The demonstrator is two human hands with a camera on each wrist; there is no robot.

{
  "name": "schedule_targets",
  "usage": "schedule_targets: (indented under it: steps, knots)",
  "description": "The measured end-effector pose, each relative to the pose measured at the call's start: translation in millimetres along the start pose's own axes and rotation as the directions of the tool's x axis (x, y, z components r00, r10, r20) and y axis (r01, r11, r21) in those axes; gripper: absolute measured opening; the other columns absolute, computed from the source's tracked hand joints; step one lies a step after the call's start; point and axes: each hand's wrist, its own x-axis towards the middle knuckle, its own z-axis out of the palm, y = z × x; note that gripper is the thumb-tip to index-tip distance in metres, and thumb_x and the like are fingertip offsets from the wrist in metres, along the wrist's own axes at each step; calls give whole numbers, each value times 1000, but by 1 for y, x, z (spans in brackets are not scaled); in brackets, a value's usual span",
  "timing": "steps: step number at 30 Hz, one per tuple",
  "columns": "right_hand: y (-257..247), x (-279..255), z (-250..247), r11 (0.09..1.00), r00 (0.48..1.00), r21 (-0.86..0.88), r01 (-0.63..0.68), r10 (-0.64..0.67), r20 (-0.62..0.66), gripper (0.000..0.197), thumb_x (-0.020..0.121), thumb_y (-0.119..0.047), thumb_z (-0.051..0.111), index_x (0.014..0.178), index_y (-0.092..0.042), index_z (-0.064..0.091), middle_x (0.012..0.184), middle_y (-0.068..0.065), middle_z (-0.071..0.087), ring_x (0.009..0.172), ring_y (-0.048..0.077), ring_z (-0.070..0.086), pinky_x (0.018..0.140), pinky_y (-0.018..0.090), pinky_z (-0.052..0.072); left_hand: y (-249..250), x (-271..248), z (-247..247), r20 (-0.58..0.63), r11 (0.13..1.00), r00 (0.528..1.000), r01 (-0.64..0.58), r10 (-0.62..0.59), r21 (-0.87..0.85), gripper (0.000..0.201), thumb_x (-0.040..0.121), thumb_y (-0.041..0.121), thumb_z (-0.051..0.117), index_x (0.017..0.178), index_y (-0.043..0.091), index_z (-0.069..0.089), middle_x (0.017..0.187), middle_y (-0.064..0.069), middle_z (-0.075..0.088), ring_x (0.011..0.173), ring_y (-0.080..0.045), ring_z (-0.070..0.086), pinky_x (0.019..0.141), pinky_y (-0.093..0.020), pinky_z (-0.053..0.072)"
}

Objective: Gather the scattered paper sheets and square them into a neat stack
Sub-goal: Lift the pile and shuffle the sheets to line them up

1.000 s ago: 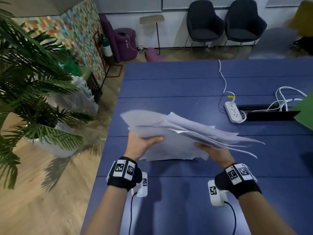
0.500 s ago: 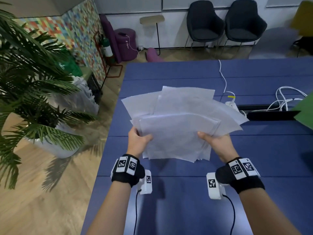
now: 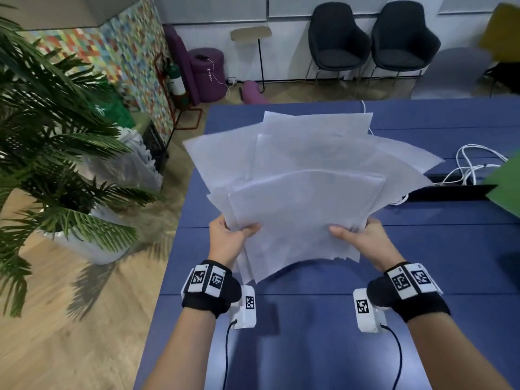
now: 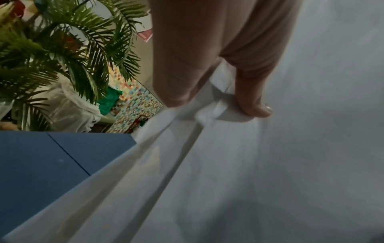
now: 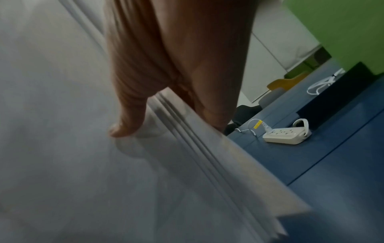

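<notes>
The right wrist view alone shows the power strip (image 5: 285,134) on the counter (image 3: 450,249). Both hands, left hand (image 3: 228,240) and right hand (image 3: 363,240), pinch the fanned paper sheets (image 3: 304,192) between them, raised above it.

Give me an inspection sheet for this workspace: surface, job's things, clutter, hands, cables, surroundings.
Surface: blue table, seamed panels.
Job's things: paper sheets held above the table, fanned out, edges not squared.
Clutter: power strip on the table; green board at the right edge.
Hands: left hand and right hand each grip a side of the sheets.
Cables: white cables by the table's slot.
Surroundings: palm plant, two dark chairs.
</notes>
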Motion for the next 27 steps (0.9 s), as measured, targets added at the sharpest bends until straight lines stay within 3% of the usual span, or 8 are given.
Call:
schedule_targets:
  steps: [4,8,11,14,19,21,24,27]
  knots:
    - [8,0,7,1000,999,11,-10,10,-32,23,77,3,72,94,-10,63,91,-2,67,63,-8,64,58,3,48,4,-2,2,48,999,999,-9,12,-52,38,68,-18,69,79,18,73,76,10,74,74,-5,68,70,-22,57]
    - [9,1,13,999,993,33,33,-29,-113,19,74,5,73,86,-8,66,78,-8,70,60,-6,65,57,7,50,8,-2,-1,190,996,980,67,-56,-51,26,80,5,69,98,24,65,98,9,72,94,-5,67,82,-20,52]
    - [13,1,18,999,995,3,46,-45,-87,16,73,1,75,81,-11,71,79,-7,72,67,1,69,62,15,55,12,-3,3,92,999,996,-7,3,50,20,83,10,67,85,29,61,91,11,67,82,5,63,72,-9,51]
    - [15,-1,27,997,990,27,71,-67,-121,16,73,2,75,80,-11,71,71,-9,74,67,2,69,68,21,58,19,-4,12,-31,994,995,-97,98,41,24,81,4,68,75,26,61,79,11,64,62,12,63,62,-9,51]
    - [3,-4,29,984,983,136,111,-89,-161,17,74,8,72,78,-8,67,62,-13,72,61,1,69,59,15,55,23,-7,11,-44,992,991,-126,126,-1,25,75,-2,72,74,23,67,69,16,72,69,5,66,68,-15,55]
    - [6,-2,27,987,990,144,66,-47,-130,21,71,9,74,85,-4,66,69,-8,73,61,-1,68,59,15,55,21,-8,9,-42,997,996,-83,83,-3,26,71,-4,74,77,21,68,77,11,72,71,-2,69,69,-23,56]
    - [23,1,27,993,996,111,-24,34,-88,44,69,7,76,110,3,60,94,6,69,72,0,67,64,11,55,15,-10,9,-3,998,999,-54,54,21,34,70,-11,71,96,11,68,84,8,70,71,1,68,66,-18,55]
    - [28,1,31,989,988,140,-39,59,-141,49,70,0,78,115,5,58,104,13,69,84,14,68,78,25,58,13,-11,15,-39,1000,999,-20,20,3,32,71,-12,68,88,15,68,76,7,69,73,-11,66,63,-17,54]
